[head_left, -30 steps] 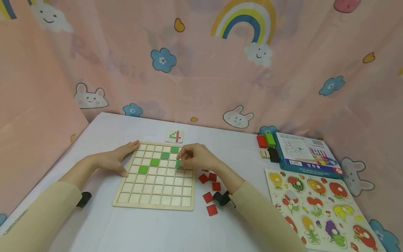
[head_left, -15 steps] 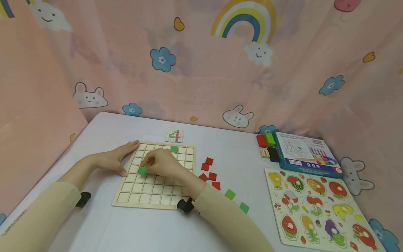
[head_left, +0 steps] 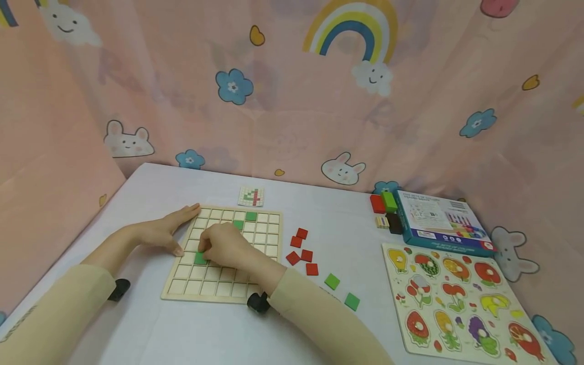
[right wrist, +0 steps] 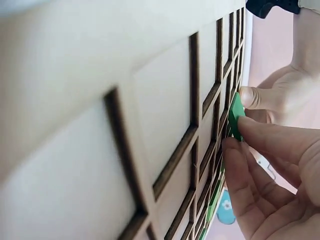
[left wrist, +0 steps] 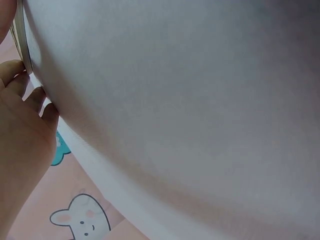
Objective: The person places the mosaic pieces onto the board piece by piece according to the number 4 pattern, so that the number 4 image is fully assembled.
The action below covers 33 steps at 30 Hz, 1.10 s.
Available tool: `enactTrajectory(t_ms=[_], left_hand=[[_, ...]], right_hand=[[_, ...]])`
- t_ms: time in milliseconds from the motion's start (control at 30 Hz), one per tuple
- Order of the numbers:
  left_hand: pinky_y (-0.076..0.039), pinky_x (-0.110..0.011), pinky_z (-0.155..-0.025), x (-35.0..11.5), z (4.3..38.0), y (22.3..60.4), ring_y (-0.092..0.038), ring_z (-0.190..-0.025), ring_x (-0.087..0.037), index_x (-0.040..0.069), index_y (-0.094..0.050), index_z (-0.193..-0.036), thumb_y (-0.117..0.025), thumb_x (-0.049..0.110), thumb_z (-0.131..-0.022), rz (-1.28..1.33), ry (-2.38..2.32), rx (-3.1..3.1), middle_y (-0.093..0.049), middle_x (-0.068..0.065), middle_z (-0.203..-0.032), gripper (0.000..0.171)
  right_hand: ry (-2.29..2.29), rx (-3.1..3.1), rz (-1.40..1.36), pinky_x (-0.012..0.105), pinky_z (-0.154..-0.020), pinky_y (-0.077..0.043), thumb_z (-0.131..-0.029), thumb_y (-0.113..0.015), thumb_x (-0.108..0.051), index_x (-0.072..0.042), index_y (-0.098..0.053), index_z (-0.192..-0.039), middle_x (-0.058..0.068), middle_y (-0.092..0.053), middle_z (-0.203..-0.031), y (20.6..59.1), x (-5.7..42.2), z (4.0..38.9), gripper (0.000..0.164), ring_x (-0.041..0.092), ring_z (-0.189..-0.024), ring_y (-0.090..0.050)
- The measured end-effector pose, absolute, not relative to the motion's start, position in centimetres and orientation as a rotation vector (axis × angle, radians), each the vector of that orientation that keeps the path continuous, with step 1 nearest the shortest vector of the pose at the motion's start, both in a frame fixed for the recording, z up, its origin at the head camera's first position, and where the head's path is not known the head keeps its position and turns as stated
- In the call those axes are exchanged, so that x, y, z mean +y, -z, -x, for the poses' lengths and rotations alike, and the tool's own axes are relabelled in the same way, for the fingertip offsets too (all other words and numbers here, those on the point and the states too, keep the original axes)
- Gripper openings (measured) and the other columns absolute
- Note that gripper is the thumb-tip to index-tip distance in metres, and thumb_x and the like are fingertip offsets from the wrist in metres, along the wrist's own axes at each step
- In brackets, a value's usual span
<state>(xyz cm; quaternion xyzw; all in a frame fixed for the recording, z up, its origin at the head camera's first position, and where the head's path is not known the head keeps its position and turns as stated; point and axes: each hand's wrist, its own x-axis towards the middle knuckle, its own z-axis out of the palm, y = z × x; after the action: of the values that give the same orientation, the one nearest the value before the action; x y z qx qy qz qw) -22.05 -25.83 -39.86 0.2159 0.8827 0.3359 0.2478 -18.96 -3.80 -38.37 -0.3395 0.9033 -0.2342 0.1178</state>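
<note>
My right hand (head_left: pixel 225 246) pinches a small green square tile (head_left: pixel 199 259) between thumb and fingers, low over the left part of a wooden grid board (head_left: pixel 214 288). In the right wrist view the tile (right wrist: pixel 235 116) stands tilted against the grid, fingertips right at the cells. My left hand (head_left: pixel 159 233) lies with fingers spread along the board's left edge, fingertips at the upper corner and thumb lower down. Green tiles (head_left: pixel 251 216) sit in cells near the board's far side; my right hand hides some cells.
Several loose red tiles (head_left: pixel 312 269) and two green tiles (head_left: pixel 332 281) lie right of the board. A small pattern card (head_left: pixel 251 196) lies behind it. Farther right are a fruit puzzle board (head_left: pixel 438 299), a boxed set (head_left: pixel 442 223) and small coloured blocks (head_left: pixel 388 202).
My right hand has carried the green tile from the board's right side to its left part, then slightly nearer me. The loose green tiles now show. My left hand stays in place.
</note>
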Motion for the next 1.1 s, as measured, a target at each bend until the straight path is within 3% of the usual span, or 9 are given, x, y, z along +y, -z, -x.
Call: enactTrajectory(t_ms=[300,467,767,1100], left_hand=[[0.006,-0.075,-0.115,-25.8,22.1,40.2,0.014,-0.151,-0.051,0.002,-0.006,-0.158,-0.083,0.017,-0.068,-0.589,-0.922,2.407,0.005,-0.023,-0.166,0.12],[0.005,-0.075,-0.115,-25.6,22.0,40.3,0.013,-0.151,-0.051,0.002,-0.006,-0.158,-0.083,0.018,-0.068,-0.583,-0.924,2.407,0.005,-0.023,-0.166,0.12],[0.003,-0.073,-0.117,-25.4,22.0,40.2,0.011,-0.151,-0.05,0.003,-0.006,-0.159,-0.084,0.018,-0.066,-0.568,-0.893,2.43,0.004,-0.023,-0.166,0.122],[0.003,-0.074,-0.116,-25.4,22.0,39.9,0.011,-0.151,-0.051,0.003,-0.006,-0.159,-0.084,0.018,-0.065,-0.561,-0.883,2.438,0.004,-0.024,-0.166,0.122]], right_hand=[[0.51,2.709,1.027,0.01,-0.062,-0.044,-0.084,-0.077,-0.021,-0.022,-0.074,-0.088,-0.013,-0.07,-0.081,38.2,-3.9,18.6,0.005,-0.002,-0.071,-0.057],[0.498,2.686,1.042,0.011,-0.063,-0.045,-0.088,-0.073,-0.02,-0.019,-0.074,-0.098,-0.011,-0.069,-0.082,37.4,-2.0,18.8,0.01,-0.001,-0.071,-0.058],[0.555,2.663,0.922,0.018,-0.065,-0.05,-0.09,-0.069,-0.017,-0.014,-0.073,-0.104,-0.003,-0.069,-0.087,36.4,7.8,20.7,0.014,0.009,-0.077,-0.059],[0.579,2.604,0.819,0.019,-0.069,-0.053,-0.088,-0.071,-0.015,-0.016,-0.072,-0.091,-0.007,-0.068,-0.082,36.8,18.8,21.3,0.003,0.01,-0.076,-0.058]])
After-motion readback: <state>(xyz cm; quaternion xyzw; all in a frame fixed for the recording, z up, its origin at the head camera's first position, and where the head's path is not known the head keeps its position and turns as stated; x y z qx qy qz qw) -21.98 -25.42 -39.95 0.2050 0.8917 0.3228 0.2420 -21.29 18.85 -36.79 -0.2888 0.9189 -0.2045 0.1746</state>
